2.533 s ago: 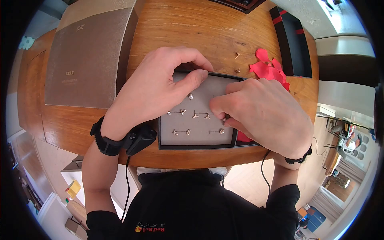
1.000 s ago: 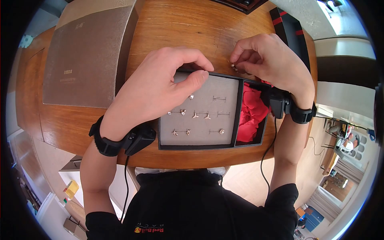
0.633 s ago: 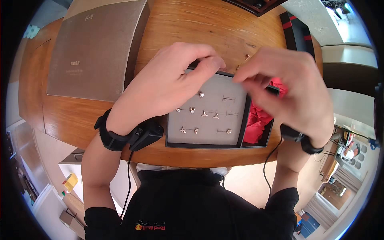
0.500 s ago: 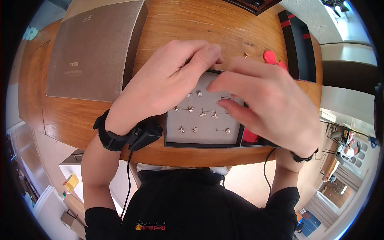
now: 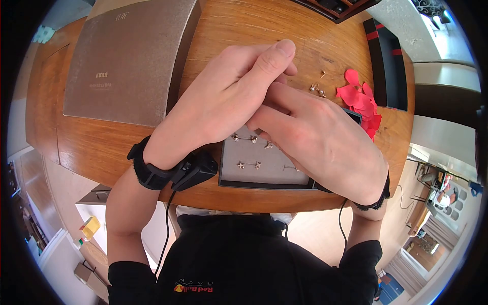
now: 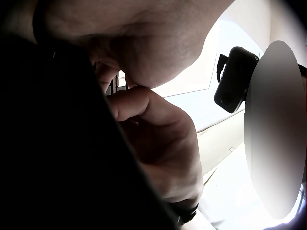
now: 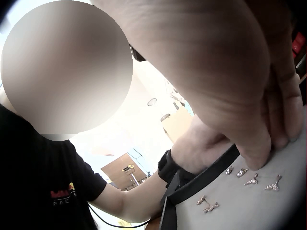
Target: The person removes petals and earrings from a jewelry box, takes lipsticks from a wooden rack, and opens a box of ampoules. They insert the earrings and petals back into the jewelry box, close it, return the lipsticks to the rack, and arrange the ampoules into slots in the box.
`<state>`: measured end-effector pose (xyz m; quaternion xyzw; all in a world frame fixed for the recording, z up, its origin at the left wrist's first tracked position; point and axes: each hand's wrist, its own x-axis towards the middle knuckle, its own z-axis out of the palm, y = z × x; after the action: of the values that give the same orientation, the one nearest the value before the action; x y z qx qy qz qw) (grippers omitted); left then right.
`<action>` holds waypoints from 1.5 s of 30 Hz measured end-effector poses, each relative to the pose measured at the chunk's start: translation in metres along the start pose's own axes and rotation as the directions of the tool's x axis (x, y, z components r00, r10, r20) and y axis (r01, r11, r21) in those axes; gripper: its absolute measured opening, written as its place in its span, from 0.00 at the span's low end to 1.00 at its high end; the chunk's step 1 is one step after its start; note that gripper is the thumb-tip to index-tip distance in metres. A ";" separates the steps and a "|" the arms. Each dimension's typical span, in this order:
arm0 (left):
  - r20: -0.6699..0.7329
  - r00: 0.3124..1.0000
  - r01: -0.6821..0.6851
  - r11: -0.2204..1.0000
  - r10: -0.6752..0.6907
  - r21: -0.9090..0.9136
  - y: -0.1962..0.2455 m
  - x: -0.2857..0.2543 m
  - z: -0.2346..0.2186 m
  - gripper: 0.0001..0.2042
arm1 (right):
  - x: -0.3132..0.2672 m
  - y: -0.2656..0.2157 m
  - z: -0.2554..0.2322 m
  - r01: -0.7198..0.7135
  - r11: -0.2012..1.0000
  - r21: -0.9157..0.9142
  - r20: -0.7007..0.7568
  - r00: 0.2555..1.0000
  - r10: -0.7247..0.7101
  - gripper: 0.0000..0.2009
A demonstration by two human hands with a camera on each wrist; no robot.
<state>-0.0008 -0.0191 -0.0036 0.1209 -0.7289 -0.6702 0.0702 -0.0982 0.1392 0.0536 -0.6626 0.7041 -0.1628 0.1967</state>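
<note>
A black jewellery box holds a grey pad with several earrings pinned in pairs, among them star-shaped earrings. My left hand is over the box's far-left part, thumb stretched along its fingers, most of which are hidden. Across the pad reaches my right hand, its fingers passing under the left palm. In the right wrist view, the right thumb comes down right by the pad, near the fishtail-shaped earrings. I cannot tell whether its fingertips pinch an earring.
Loose earrings and a gold stud lie on the wooden table beyond the box. Red petals are right of them, beside a long black box. A large brown box stands left.
My right hand left the pad's right side, visited the table by the loose earrings, then came back left under the left hand. More earrings lie on the table. My left hand shifted slightly away.
</note>
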 end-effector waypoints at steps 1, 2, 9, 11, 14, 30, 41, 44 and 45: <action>0.000 1.000 0.001 1.000 -0.001 0.000 0.000 0.000 0.000 0.29 | 0.000 0.001 0.001 0.000 1.000 0.001 0.001 1.000 0.000 0.11; -0.002 1.000 0.013 1.000 -0.013 -0.007 -0.001 0.000 0.000 0.29 | 0.001 0.002 0.001 -0.001 1.000 0.009 -0.003 1.000 0.001 0.09; 0.016 1.000 0.025 0.999 -0.024 -0.030 0.000 0.000 0.000 0.28 | -0.001 0.009 0.002 0.012 0.998 -0.055 0.003 1.000 -0.012 0.08; 0.014 0.999 0.043 0.999 -0.042 -0.028 0.004 0.000 0.000 0.28 | -0.001 0.014 -0.008 0.031 0.996 0.086 -0.029 0.999 -0.029 0.08; 0.003 1.000 0.027 0.999 -0.027 -0.034 0.002 0.001 0.003 0.28 | -0.002 0.024 -0.030 0.003 0.972 0.236 -0.115 0.993 0.025 0.07; 0.039 0.998 0.034 0.992 -0.039 0.119 0.004 0.001 -0.002 0.24 | -0.005 0.089 -0.037 -0.282 0.957 0.070 -0.008 0.959 0.283 0.06; 0.069 0.995 0.063 0.987 -0.073 0.145 0.007 0.001 -0.002 0.15 | -0.015 0.068 -0.054 -0.209 0.976 0.064 -0.148 0.965 0.217 0.07; 0.065 0.998 0.018 0.989 -0.028 0.146 0.005 0.000 -0.002 0.12 | -0.021 0.038 -0.060 -0.110 0.990 0.086 -0.069 0.991 0.116 0.09; 0.060 0.998 -0.024 0.988 0.015 0.154 0.004 0.001 -0.001 0.11 | -0.022 0.027 -0.058 -0.111 0.990 0.086 -0.069 0.991 0.117 0.09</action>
<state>-0.0013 -0.0198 0.0002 0.0991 -0.7816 -0.6141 0.0455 -0.1496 0.1612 0.0919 -0.6063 0.7403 -0.2042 0.2067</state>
